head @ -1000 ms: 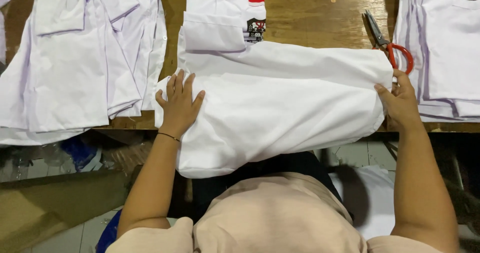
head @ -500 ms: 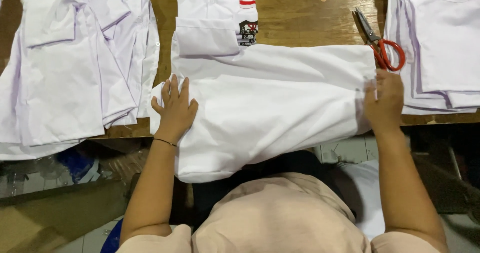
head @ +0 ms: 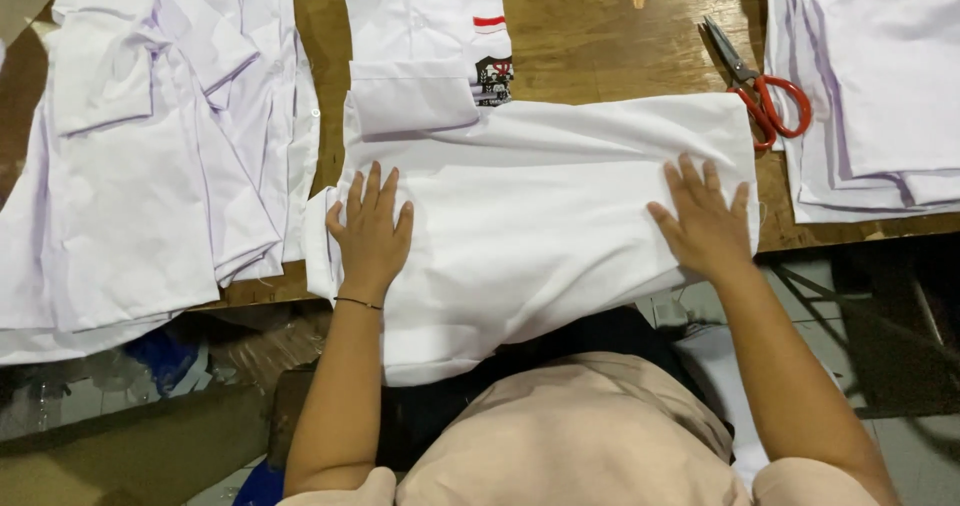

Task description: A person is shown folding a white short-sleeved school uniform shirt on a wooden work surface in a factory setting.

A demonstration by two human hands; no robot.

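Head view: your left hand [head: 372, 228] and right hand [head: 703, 218] lie flat, fingers spread, on the white shirt [head: 540, 206]; body folded across, near hem hanging unfolded.

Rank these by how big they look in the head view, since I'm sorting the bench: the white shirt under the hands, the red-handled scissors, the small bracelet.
1. white shirt, under the left hand and right hand
2. red-handled scissors
3. bracelet, a thin band on the left wrist

scissors [head: 760, 91]: lying on table [head: 600, 36], red handles
left pile [head: 150, 156]: sitting spread, white shirts
right stack [head: 880, 86]: overhanging table edge
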